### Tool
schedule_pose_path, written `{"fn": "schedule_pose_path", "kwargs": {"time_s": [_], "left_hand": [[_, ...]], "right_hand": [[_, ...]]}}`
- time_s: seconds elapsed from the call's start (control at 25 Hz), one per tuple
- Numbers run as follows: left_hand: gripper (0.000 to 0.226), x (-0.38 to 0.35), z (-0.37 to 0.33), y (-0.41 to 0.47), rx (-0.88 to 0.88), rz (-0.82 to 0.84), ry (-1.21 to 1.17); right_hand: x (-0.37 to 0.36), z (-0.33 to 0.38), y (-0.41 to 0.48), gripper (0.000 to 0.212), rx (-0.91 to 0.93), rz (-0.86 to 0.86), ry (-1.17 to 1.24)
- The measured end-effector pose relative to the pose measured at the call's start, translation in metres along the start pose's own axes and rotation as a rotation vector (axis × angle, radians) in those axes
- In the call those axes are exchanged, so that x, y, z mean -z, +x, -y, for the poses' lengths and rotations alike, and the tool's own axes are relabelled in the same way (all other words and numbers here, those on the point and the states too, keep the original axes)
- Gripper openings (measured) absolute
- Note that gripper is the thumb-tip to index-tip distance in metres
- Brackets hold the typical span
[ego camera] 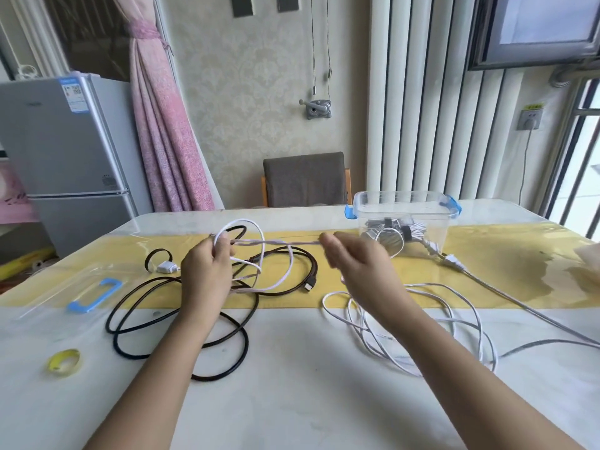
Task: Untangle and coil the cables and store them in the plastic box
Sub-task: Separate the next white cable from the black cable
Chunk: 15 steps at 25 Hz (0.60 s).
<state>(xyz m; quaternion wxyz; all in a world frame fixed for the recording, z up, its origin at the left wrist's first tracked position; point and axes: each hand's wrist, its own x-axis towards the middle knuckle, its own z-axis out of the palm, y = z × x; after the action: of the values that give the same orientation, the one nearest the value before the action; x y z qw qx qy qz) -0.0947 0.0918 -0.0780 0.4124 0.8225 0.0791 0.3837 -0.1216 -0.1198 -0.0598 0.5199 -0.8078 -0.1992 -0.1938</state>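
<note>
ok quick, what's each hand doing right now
left hand: grips loops of the white cable.
right hand: fingers pinch a taut strand of the same cable; slightly blurred.

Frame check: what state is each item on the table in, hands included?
plastic box: open, lid off, coiled cables inside.
lid: flat on the table.
white cable: loops gripped in left hand, one strand pinched taut by right hand.
black cable: loose loops on the table.
second white cable: loose tangle on the table.
grey power cord: uncoiled beside the box.
tape roll: lying flat, untouched.
</note>
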Motion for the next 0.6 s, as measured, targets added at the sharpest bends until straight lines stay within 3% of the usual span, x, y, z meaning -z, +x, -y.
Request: {"fn": "schedule_pose_path", "kwargs": {"time_s": [0.08,0.16,0.28,0.4,0.48,0.6], "left_hand": [[0.016,0.006,0.006,0.010,0.080,-0.030,0.118],[0.017,0.014,0.018,0.018,0.194,0.046,0.293],[0.019,0.017,0.038,0.024,0.252,0.129,0.385],[0.059,0.020,0.041,0.026,0.134,0.248,0.325],[0.079,0.026,0.032,0.023,0.011,0.466,0.144],[0.068,0.030,0.009,0.010,-0.166,0.853,-0.093]], "right_hand": [[0.019,-0.002,0.005,0.043,-0.013,-0.245,0.075],[0.039,-0.009,0.011,0.044,-0.071,-0.449,0.065],[0.059,-0.024,0.016,0.043,-0.208,-0.522,-0.099],[0.062,-0.044,0.015,0.034,-0.345,-0.328,-0.511],[0.056,-0.057,0.012,0.023,-0.394,-0.094,-0.813],[0.044,-0.061,0.005,0.027,-0.393,0.203,-0.947]]}}
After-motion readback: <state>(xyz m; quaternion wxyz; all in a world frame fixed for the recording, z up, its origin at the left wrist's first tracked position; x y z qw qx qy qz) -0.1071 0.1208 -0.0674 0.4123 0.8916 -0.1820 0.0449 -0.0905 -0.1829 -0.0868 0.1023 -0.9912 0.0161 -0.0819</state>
